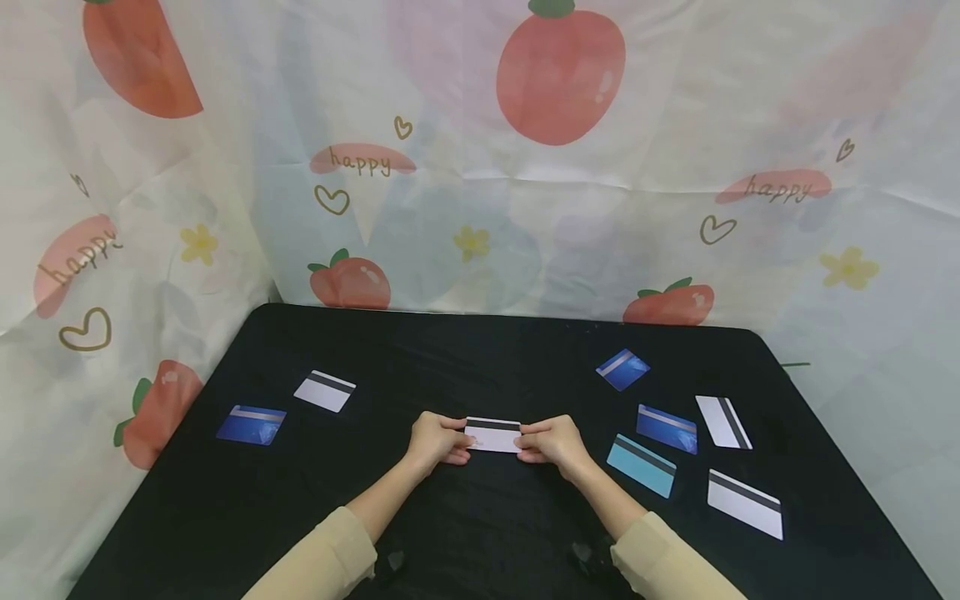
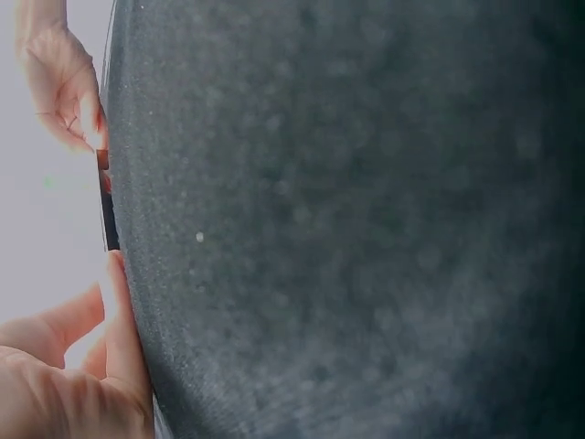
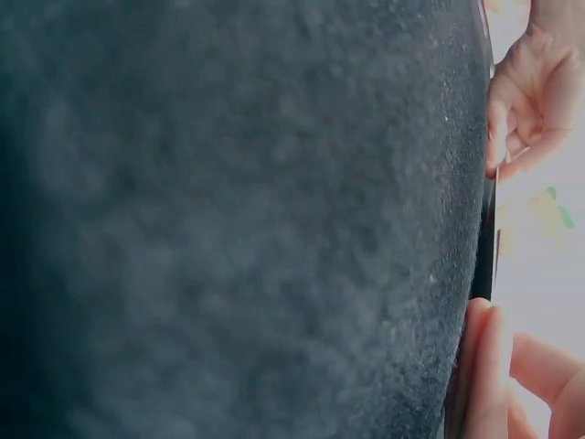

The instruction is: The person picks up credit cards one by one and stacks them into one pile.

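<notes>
A white card with a dark stripe along its top (image 1: 492, 435) is held level between both hands near the middle of the black table. My left hand (image 1: 441, 439) pinches its left edge, thumb on the front face. At the opposite edge my right hand (image 1: 552, 442) pinches it the same way. Both wrist views show the card edge-on as a thin dark strip (image 2: 108, 215), with the left hand (image 2: 87, 366) below it in the left wrist view and the right hand (image 3: 516, 375) below it in the right wrist view. Whether the card touches the tablecloth is unclear.
To the left lie a blue card (image 1: 251, 425) and a white card (image 1: 325, 391). On the right are two blue cards (image 1: 623, 369), a light-blue card (image 1: 642, 465) and two white cards (image 1: 745, 504). A printed curtain (image 1: 450, 200) hangs behind the black table (image 1: 450, 350).
</notes>
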### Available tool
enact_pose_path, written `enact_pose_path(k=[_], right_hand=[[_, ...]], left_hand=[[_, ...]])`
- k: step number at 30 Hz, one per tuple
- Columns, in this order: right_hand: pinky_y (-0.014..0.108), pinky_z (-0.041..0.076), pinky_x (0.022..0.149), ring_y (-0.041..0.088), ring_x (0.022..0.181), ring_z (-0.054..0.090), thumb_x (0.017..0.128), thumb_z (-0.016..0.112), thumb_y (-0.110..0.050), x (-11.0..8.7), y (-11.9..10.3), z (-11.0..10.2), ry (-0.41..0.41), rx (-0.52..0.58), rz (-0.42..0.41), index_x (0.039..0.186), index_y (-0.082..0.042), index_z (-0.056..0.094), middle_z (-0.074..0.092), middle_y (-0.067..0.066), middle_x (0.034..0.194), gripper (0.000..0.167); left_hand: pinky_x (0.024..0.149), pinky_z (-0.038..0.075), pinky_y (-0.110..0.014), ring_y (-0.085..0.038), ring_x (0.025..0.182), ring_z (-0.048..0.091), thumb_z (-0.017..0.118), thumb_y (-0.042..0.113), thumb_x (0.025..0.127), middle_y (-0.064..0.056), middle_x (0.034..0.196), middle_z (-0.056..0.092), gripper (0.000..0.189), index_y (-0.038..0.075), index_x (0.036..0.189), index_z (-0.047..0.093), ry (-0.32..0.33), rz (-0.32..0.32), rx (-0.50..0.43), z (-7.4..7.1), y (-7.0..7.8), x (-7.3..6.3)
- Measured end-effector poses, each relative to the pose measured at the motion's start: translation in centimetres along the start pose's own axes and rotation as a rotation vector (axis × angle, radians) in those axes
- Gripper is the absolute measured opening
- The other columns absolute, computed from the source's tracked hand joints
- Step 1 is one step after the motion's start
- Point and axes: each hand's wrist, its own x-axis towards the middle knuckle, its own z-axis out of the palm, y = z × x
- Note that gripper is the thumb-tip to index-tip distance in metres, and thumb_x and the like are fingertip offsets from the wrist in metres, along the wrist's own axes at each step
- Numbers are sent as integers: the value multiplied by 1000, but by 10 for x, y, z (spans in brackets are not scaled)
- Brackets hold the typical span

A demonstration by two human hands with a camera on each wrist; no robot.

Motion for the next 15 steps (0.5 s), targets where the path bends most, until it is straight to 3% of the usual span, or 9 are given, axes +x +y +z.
enact_pose_path(k=[8, 15], right_hand=[[21, 52, 48, 14, 51, 63, 75, 72, 2, 0, -1, -1, 10, -88, -15, 99, 10, 67, 68, 15, 74, 26], [22, 52, 46, 15, 49, 62, 73, 74, -1, 2, 2, -3, 3, -64, -3, 98, 7, 68, 67, 14, 70, 27]], left_hand=[[45, 54, -29, -14, 43, 61, 71, -5, 73, -18, 68, 67, 30, -8, 102, 66, -18, -23, 17, -2, 0, 2], [44, 53, -29, -13, 43, 60, 73, -2, 72, -15, 64, 67, 29, -5, 100, 68, -19, -66, 25, -5, -1, 5]])
